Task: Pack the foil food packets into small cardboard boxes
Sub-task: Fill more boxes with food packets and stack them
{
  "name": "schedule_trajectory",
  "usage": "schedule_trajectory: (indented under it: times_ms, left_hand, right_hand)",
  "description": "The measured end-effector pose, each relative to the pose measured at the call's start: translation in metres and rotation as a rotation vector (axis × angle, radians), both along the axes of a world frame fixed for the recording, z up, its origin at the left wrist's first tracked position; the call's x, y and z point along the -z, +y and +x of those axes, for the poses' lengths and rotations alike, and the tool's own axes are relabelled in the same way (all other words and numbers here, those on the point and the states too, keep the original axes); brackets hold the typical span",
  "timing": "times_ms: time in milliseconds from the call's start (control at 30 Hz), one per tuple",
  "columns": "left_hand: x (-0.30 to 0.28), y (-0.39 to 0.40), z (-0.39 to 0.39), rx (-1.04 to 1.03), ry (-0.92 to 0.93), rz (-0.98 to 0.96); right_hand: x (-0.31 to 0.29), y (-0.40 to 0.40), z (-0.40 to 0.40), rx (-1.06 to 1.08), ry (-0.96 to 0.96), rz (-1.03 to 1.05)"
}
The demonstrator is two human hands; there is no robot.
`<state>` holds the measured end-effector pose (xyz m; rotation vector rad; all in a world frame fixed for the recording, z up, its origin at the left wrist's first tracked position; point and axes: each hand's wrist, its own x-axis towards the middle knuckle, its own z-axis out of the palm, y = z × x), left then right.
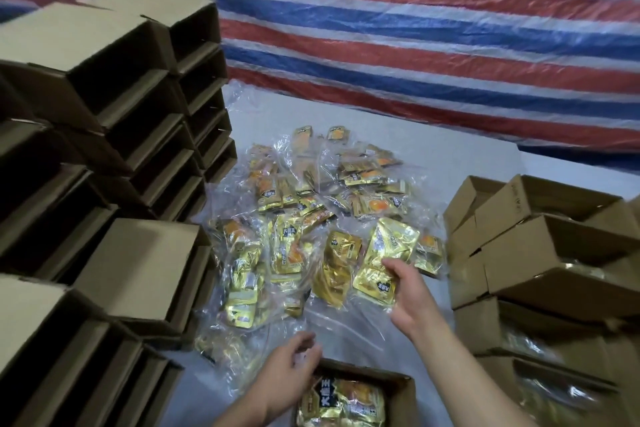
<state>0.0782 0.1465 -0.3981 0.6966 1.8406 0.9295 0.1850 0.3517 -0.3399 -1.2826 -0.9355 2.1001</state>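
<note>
Nearest me, a small box (398, 388) holds gold packets beside my left hand (291, 378), fingers loosely curled, holding nothing. My right hand (408, 295) pinches a foil packet (384, 263) above the counter's heap (311, 211).

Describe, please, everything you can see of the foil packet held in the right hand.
The foil packet is a shiny gold, crinkled pouch with small dark printed labels near its top and bottom. It looks like metallised plastic, sealed and flat. It is tilted, its top leaning away to the right, raised over the heap of packets in clear bags. The right hand pinches its lower right edge; nothing else clearly touches it.
</note>
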Motion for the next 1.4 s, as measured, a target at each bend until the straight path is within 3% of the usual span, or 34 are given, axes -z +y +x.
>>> schedule_trajectory:
  times_ms: [167,300,467,600,867,1000,1100,1200,1300,1400]
  left_hand:
    - [-0.049,0.033,-0.014,-0.279,-0.053,0.154]
    - [-0.076,0.064,-0.016,-0.201,-0.154,0.170]
    - [-0.080,0.074,0.000,-0.338,-0.014,0.222]
    - [-0.085,0.078,0.026,-0.371,0.072,0.306]
    - [-0.075,0.076,0.047,-0.152,0.083,0.350]
    - [-0.076,0.074,0.040,-0.092,-0.067,0.406]
    - [-0.070,0.068,0.024,-0.123,-0.115,0.367]
    - [-0.045,0.053,0.000,-0.036,0.136,0.207]
    - [-0.013,0.031,-0.015,0.181,0.222,0.018]
    - [0.008,0.015,-0.017,0.280,0.164,-0.071]
  right_hand:
    - [-0.011,-0.013,0.015,0.013,0.037,-0.004]
    - [-0.024,-0.031,0.022,-0.008,0.064,0.004]
    - [-0.019,-0.045,0.022,0.003,-0.214,0.340]
    - [-0.010,-0.055,0.017,0.015,-0.197,0.354]
    - [-0.007,-0.055,0.014,0.125,0.047,0.049]
    - [-0.003,-0.047,0.026,0.053,-0.014,0.016]
    - [0.005,-0.041,0.041,0.049,-0.057,0.091]
    - [0.008,-0.040,0.058,0.005,-0.128,0.290]
    - [0.009,-0.044,0.071,-0.178,-0.206,0.454]
    - [0.012,-0.054,0.079,-0.425,-0.181,0.531]
